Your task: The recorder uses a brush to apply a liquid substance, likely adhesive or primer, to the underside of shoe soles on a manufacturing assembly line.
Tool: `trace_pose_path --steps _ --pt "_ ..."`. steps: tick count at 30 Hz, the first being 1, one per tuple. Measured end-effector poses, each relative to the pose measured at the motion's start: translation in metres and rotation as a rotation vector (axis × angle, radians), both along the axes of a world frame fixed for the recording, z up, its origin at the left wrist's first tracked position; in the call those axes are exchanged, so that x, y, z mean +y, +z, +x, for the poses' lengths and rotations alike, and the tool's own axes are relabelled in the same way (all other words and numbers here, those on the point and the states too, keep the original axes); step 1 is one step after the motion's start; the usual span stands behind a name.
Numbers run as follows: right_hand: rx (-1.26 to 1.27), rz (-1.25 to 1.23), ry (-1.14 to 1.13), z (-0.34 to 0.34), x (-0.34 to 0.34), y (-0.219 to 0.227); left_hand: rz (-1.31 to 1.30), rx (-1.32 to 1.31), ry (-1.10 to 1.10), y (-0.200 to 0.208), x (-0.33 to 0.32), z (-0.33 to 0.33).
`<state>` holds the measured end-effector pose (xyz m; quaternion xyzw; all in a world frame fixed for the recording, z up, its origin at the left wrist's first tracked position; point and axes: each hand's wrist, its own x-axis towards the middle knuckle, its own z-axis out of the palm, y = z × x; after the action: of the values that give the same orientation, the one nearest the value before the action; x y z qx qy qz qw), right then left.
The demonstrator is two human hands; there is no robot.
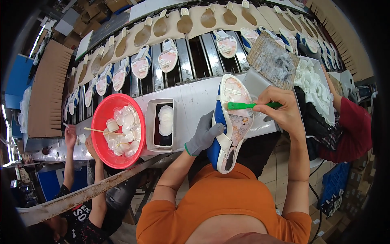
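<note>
My left hand (204, 136), in a grey glove, grips the side of a sandal (240, 131) with white straps. The sandal is mounted on a blue last and tilted, its underside toward me. That underside is pinkish, with patchy marks and a dark area near the heel. Bare, my right hand (281, 106) pinches the handle of a small green brush (243, 106). The brush head lies over the forefoot part of the underside; whether its bristles touch is hard to see.
A red bowl (97, 126) of round white pieces and a white box (151, 140) stand to the left. A grimy board (264, 55) and a bin of white material (315, 87) are at right. Behind, a roller conveyor (201, 51) carries sandals and brown soles (208, 18). Other people work on both sides.
</note>
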<state>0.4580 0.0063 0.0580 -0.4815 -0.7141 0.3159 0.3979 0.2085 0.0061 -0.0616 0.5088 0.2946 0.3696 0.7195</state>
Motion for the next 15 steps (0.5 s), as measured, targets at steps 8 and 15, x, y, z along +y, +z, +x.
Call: trace_pose_path --steps 8,15 --pt "-0.108 0.022 0.102 0.0034 0.0026 0.0087 -0.059 -0.063 0.045 0.0029 0.0008 0.0003" --pt "-0.239 0.143 0.075 0.0015 -0.0024 0.0095 -0.143 -0.090 0.115 0.0022 0.0022 0.0027"
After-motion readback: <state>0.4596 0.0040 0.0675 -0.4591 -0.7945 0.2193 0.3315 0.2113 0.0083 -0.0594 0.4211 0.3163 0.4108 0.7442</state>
